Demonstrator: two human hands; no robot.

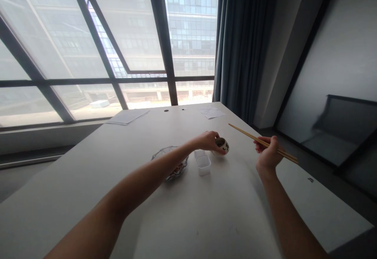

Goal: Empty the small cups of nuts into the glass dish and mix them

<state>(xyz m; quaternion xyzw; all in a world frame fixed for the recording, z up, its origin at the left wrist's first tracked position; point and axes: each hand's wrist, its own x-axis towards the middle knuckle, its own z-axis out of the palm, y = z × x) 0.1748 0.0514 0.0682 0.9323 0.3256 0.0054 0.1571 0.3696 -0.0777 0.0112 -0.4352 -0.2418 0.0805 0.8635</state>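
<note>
My left hand (pixel 209 141) reaches across the table and grips a small cup (pixel 225 146) with dark markings on its pale side. The cup is tilted, and its dark inside shows beside my fingers. In my right hand (pixel 269 153), held above the table's right side, is a pair of chopsticks (pixel 250 135) pointing to the upper left. Just left of the cup stands a clear plastic container (pixel 204 165) with compartments. Behind my left forearm sits a glass bowl (pixel 160 153), partly hidden, with small brownish pieces inside that I cannot make out.
Paper sheets (pixel 128 117) lie at the far left of the white table (pixel 188 219), and a crumpled white paper (pixel 212 112) lies at the far right. Small dark holes (pixel 166 111) show near the back edge. A dark curtain (pixel 241 46) hangs beyond, beside large windows.
</note>
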